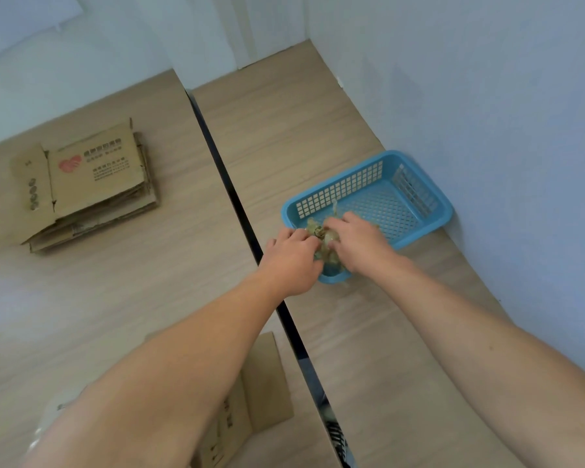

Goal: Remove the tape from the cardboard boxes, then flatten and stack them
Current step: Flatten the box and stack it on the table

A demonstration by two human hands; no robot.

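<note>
Nearest, a cardboard box (pixel 250 400) lies on the wood-grain worktop (pixel 115 298) under the left forearm, probably still to be stacked. Beyond it, the left hand (pixel 292 261) and right hand (pixel 358 244) clutch a tape wad (pixel 324 246) over the blue basket (pixel 446 211). Farther left sits a stack of flattened boxes (pixel 88 184). Pale walls (pixel 487 96) stand behind.

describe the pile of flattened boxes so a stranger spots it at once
Of two wooden tables split by a dark gap, take the left table. The pile of flattened boxes lies toward its far end. Unlike the single box nearer, its top bears a red heart logo.
</note>
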